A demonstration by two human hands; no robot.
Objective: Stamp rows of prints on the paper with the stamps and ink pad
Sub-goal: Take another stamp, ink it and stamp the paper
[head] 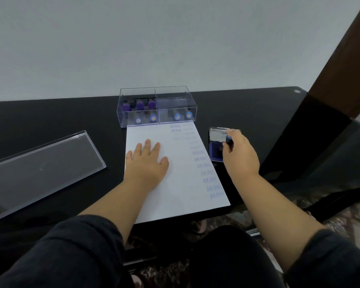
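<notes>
A white sheet of paper [181, 183] lies on the black table, with a column of blue "AIR MAIL" prints down its right side. My left hand [147, 161] rests flat on the sheet, fingers spread. My right hand [238, 154] grips a stamp with a blue top [229, 139] and holds it over the open blue ink pad [215, 151], which sits just right of the paper with its lid up. Whether the stamp touches the pad is hidden by my hand.
A clear plastic box [157, 107] with purple-topped and blue-topped stamps stands at the paper's far edge. Its clear lid [40, 169] lies to the left on the black table [247, 113]. A dark wooden post [330, 80] rises at the right.
</notes>
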